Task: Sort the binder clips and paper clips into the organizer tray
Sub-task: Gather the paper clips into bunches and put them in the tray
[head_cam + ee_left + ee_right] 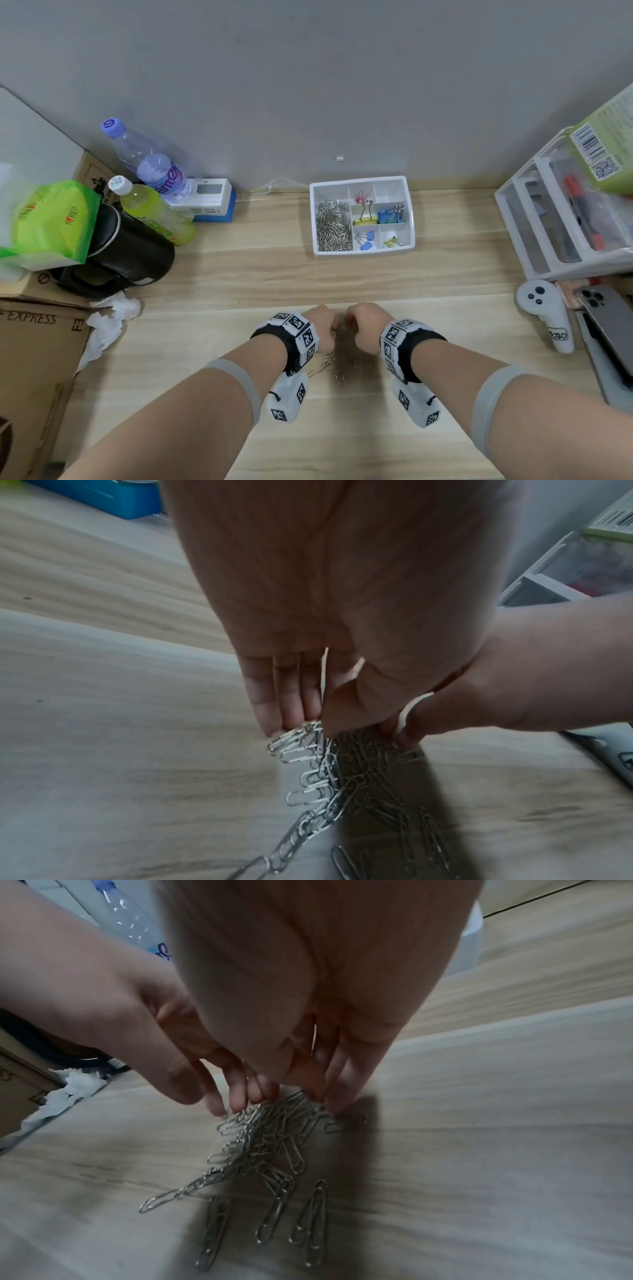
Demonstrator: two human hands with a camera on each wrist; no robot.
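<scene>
A loose heap of silver paper clips (339,363) (342,777) (267,1145) lies on the wooden table near its front edge. My left hand (320,323) (304,723) points straight down, its fingertips touching the heap's left side. My right hand (364,323) (318,1099) also points down and touches the right side. The heap is bunched between both hands. The white organizer tray (361,179) stands at the back. Its left compartment holds paper clips (334,226). Other compartments hold yellow (364,219), blue (390,216) and red (359,198) binder clips.
At the left are two bottles (150,164), a black jug (130,246), a cardboard box (34,342) and crumpled tissue (109,318). A white drawer unit (561,222), a white controller (548,315) and a phone (606,318) sit at the right. Bare table lies between hands and tray.
</scene>
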